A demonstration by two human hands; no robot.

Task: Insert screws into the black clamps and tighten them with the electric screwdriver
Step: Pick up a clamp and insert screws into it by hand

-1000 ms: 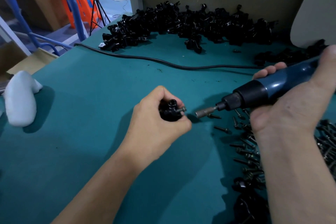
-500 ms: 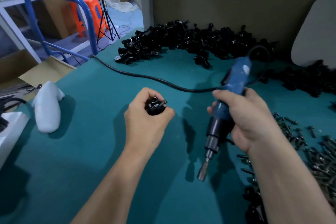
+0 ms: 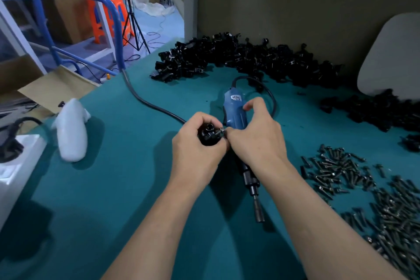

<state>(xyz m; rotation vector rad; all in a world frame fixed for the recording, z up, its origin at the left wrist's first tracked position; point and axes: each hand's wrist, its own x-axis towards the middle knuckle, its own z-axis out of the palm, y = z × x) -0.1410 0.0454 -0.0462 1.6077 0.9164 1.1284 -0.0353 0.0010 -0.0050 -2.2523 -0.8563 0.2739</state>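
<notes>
My left hand [image 3: 195,154] grips a black clamp [image 3: 208,135] just above the teal table [image 3: 109,200]. My right hand [image 3: 256,138] pinches a small screw [image 3: 223,130] at the clamp's right side. The blue electric screwdriver [image 3: 234,109] lies on the table beneath my right hand. Its bit [image 3: 259,212] points toward me. Most of its middle is hidden by the hand.
A long heap of black clamps [image 3: 238,59] runs along the back wall, with more clamps [image 3: 375,111] at the right. Several loose screws [image 3: 341,170] cover the table's right side. The screwdriver's cable [image 3: 147,103] crosses the table leftward. A white object [image 3: 71,134] and a power strip [image 3: 13,161] sit at left.
My right hand swung the screwdriver from pointing at the clamp to pointing toward me. The tool now lies on the table, and that hand has moved to the screw on the clamp.
</notes>
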